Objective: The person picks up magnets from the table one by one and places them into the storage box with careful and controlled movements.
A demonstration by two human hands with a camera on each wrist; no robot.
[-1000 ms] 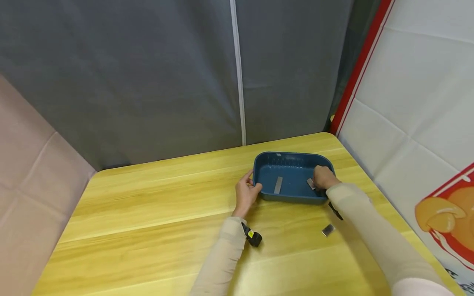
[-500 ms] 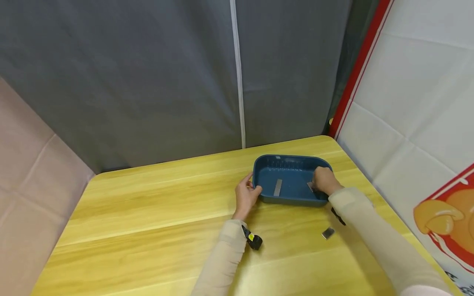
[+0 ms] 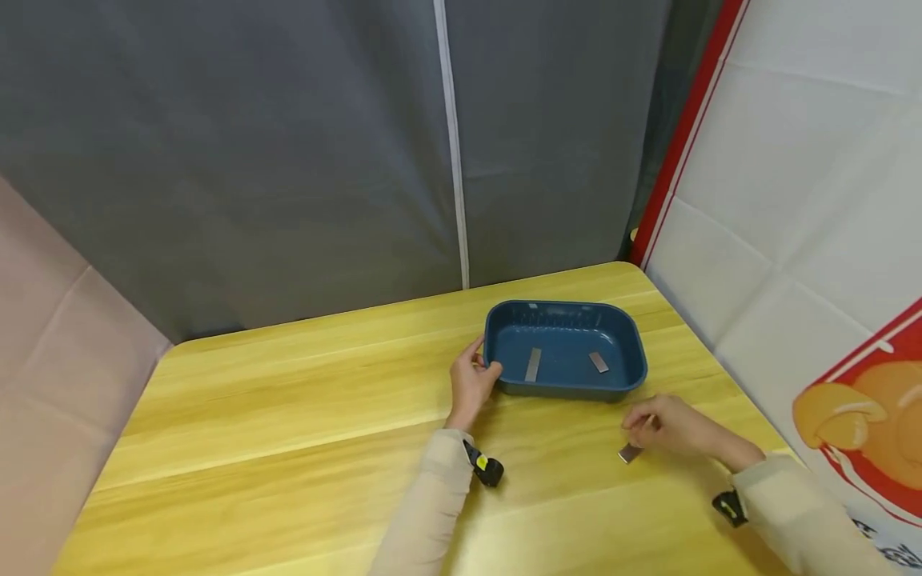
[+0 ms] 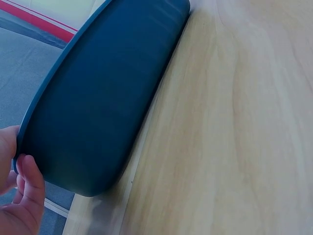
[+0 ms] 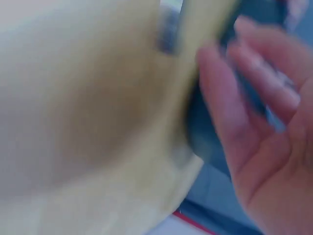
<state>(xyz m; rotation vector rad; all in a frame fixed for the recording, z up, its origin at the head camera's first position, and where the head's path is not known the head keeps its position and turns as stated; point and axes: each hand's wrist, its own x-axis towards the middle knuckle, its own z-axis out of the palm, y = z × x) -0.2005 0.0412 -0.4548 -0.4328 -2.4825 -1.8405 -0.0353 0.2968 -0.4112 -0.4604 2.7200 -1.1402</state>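
Note:
A dark blue rectangular tray (image 3: 565, 392) stands on the table's right part. My left hand (image 3: 471, 390) grips its left rim; in the left wrist view the thumb and fingers (image 4: 32, 178) pinch that edge. Inside the tray lie a long flat grey metal strip (image 3: 533, 365) and a shorter metal piece (image 3: 599, 362). In front of the tray, a small dark shiny rectangular piece (image 3: 629, 454) lies on the wood. Just above it hovers my right hand (image 3: 670, 424), fingers loosely bent and holding nothing. The right wrist view is blurred, with the small piece (image 5: 168, 32) apart from the fingertips.
The yellow wood-grain table (image 3: 288, 416) carries the tray near its back right corner. Behind the table hangs a grey curtain (image 3: 288, 160). A white printed sheet (image 3: 807, 160) borders the right side, and a pale pink one (image 3: 65, 360) the left.
My right hand has left the tray, letting go of the shorter metal piece there, and moved toward the front right over the small dark piece. The left hand keeps its grip.

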